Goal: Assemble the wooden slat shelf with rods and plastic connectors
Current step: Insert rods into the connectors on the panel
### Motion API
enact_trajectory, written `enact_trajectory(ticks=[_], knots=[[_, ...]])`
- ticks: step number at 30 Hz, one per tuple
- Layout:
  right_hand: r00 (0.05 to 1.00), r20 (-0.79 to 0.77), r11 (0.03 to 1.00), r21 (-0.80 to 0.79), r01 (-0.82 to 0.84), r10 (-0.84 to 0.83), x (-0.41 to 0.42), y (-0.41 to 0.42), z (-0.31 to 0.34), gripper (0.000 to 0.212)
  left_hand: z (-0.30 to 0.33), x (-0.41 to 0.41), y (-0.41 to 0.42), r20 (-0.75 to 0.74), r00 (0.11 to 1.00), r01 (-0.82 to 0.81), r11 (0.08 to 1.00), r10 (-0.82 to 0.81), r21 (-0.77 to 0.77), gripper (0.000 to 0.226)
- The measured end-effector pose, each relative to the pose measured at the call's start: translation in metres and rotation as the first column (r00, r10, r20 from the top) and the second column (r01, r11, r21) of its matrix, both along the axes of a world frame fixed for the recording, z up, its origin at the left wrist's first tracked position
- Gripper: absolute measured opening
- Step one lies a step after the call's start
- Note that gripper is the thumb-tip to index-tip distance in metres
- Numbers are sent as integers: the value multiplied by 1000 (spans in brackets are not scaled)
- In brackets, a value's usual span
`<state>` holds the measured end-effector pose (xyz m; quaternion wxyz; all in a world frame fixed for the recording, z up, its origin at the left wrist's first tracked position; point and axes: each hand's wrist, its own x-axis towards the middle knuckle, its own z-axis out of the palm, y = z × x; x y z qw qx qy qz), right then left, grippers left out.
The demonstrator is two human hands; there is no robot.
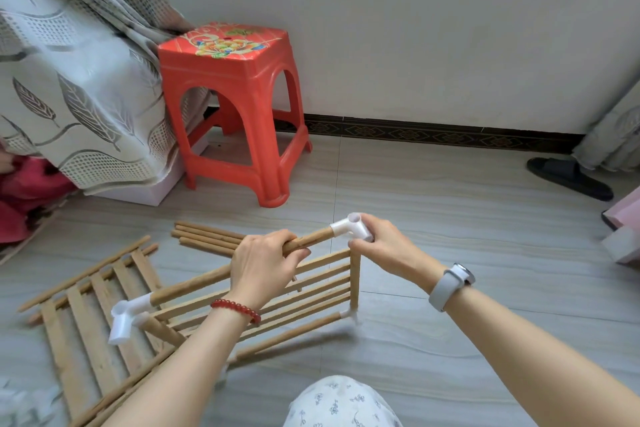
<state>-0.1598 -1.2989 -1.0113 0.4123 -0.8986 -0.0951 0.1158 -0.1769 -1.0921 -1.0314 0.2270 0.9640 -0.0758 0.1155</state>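
My left hand grips a wooden rod that runs from a white plastic connector at lower left up to another white connector at upper right. My right hand is closed around that upper connector. Below it a short upright rod goes down to a third connector near the floor. A slatted wooden panel stands tilted inside this frame. A second slat panel lies flat on the floor at left. Several loose rods lie behind my left hand.
A red plastic stool stands by the wall behind the work. A patterned curtain hangs at left over a white box. A black slipper lies at right. My knee shows at the bottom. The floor is grey tile.
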Motion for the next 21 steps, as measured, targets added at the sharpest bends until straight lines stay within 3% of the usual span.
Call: enact_trajectory(ticks=[3, 6, 9, 11, 13, 15, 18, 20, 21], knots=[[999, -17, 971, 236, -37, 43, 6, 6, 22, 30, 13, 4, 8, -29, 998, -63, 990, 59, -127, 17], [993, 2, 948, 295, -117, 122, 9, 19, 41, 43, 29, 7, 13, -110, 994, -38, 936, -1, -349, 35], [966, 56, 948, 186, -259, 253, 7, 44, 55, 58, 54, 10, 11, -162, 986, -46, 850, -47, -525, 56], [937, 151, 933, 128, -335, 316, 4, 62, 58, 61, 65, 9, 14, -149, 989, -89, 850, 13, -519, 68], [925, 311, 945, 169, -279, 217, 3, 75, 54, 57, 66, 4, 29, -110, 989, -142, 877, 102, -458, 77], [893, 424, 974, 87, -208, 153, 6, 80, 45, 48, 63, 0, 48, -99, 985, -175, 857, 145, -485, 81], [865, 309, 911, -254, -326, 395, 8, 94, 26, 25, 61, -9, 77, -71, 984, -171, 757, 163, -631, 79], [857, 244, 884, -242, -399, 454, 6, 112, 22, 10, 62, -17, 92, -70, 987, -149, 678, 142, -720, 62], [854, 257, 886, -232, -401, 453, 4, 118, 22, 12, 62, -20, 98, -79, 989, -139, 649, 121, -748, 54]])
